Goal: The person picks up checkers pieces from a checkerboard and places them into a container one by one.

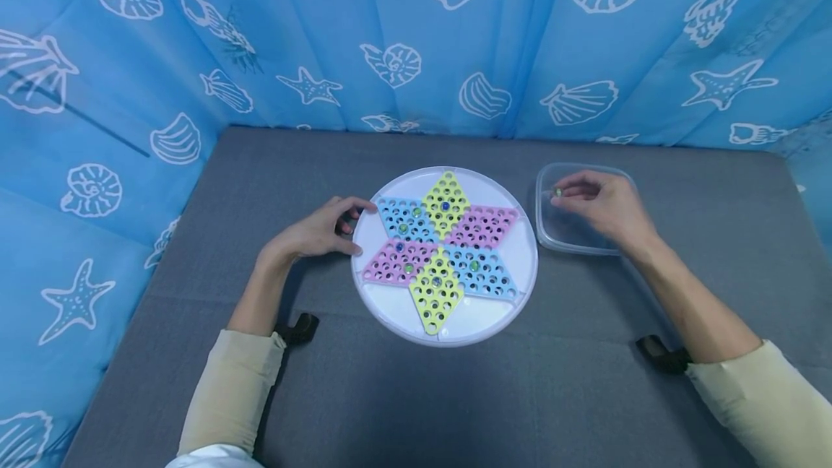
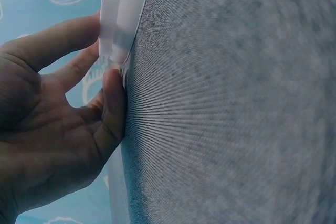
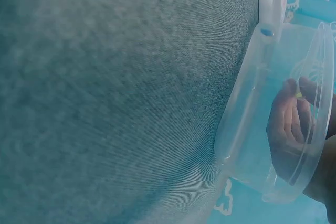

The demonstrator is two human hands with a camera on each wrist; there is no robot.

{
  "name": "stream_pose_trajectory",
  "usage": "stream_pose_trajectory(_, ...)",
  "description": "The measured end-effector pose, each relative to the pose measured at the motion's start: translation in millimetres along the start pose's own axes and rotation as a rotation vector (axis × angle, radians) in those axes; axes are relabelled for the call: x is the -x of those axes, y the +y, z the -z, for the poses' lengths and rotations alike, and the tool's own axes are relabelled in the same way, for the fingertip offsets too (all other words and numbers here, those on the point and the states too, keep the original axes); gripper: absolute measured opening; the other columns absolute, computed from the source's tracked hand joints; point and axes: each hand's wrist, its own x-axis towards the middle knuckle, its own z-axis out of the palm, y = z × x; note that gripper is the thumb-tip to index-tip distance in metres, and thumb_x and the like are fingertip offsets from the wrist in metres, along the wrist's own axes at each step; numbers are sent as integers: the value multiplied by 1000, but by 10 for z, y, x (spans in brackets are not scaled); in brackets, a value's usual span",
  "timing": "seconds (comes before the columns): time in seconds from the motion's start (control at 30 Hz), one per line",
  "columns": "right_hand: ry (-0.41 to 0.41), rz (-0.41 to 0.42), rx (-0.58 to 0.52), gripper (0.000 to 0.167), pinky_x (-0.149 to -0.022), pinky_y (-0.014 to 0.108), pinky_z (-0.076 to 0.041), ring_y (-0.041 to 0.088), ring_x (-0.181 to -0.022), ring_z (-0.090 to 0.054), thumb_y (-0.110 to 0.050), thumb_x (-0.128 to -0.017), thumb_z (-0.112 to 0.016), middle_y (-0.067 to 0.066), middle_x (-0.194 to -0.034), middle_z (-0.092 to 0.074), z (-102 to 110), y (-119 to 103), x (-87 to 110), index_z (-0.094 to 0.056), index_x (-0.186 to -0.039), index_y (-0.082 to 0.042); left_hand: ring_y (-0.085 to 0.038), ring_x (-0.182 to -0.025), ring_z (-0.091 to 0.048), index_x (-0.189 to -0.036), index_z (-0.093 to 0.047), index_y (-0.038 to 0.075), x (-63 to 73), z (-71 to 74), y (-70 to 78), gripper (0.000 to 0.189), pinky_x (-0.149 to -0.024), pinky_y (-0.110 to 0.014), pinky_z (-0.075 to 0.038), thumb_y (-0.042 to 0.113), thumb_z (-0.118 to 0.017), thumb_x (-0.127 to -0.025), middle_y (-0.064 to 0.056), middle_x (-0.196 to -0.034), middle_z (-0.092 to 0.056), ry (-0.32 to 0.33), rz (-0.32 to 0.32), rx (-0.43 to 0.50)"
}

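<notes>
While the right grip (image 1: 606, 202) pinches a marble (image 1: 558, 192), clear tub (image 1: 568, 243) just right of the board (image 1: 476, 315), left grip (image 1: 320, 228) spread at board's left rim, desk (image 1: 559, 396) beneath, blue curtain (image 1: 390, 13) behind.

In front of me, a grey cloth-covered table (image 1: 455, 396) is carrying a round white Chinese checkers board (image 1: 390, 309), which is lying flat near its middle. Just beside the board, toward my right, a clear plastic container (image 1: 562, 231) is resting on the woven surface.
</notes>
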Motion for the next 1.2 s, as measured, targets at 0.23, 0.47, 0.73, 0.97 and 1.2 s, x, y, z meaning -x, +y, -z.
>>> stream_pose_trajectory(0.23,-41,-70,17,43,-80,39,-48,29,-101,-63,-32,-93,-70,18,-116,-66,-14,11,-75,-60,-127,-7,-33,-111,-43,-145,-47,15,13,-14,-14,73,-93,-48,-39,6,-79,-80,-18,-130,-36,-2,-7,2)
stream_pose_trajectory(0.47,-62,-112,46,46,-88,47,-44,34,-109,-58,-33,-92,-70,21,-121,-63,-47,36,-146,-61,-129,-7,-33,-110,-43,-145,-47,14,6,-34,-42,73,-92,-47,-39,5,-79,-80,-18,-131,-35,1,-18,11)
stream_pose_trajectory(0.73,-65,-140,57,45,-86,45,-42,33,-107,-56,-32,-92,-70,21,-120,-64,-64,85,-209,-63,-128,-7,-32,-108,-42,-145,-46,15,0,-31,-43,74,-90,-44,-38,4,-79,-80,-18,-130,-34,1,-20,20)
stream_pose_trajectory(0.97,-68,-141,106,41,-78,40,-43,32,-99,-58,-32,-91,-72,21,-114,-65,-76,90,-245,-65,-121,-5,-32,-108,-42,-145,-46,14,-4,-10,-17,72,-89,-44,-38,5,-79,-81,-18,-128,-34,-9,-23,9)
stream_pose_trajectory(1.2,-85,-138,144,40,-78,40,-40,30,-96,-54,-33,-90,-73,18,-112,-64,-85,56,-268,-68,-119,-6,-31,-107,-42,-145,-46,14,-4,3,-10,71,-88,-42,-37,5,-78,-82,-17,-127,-34,-10,-29,3)
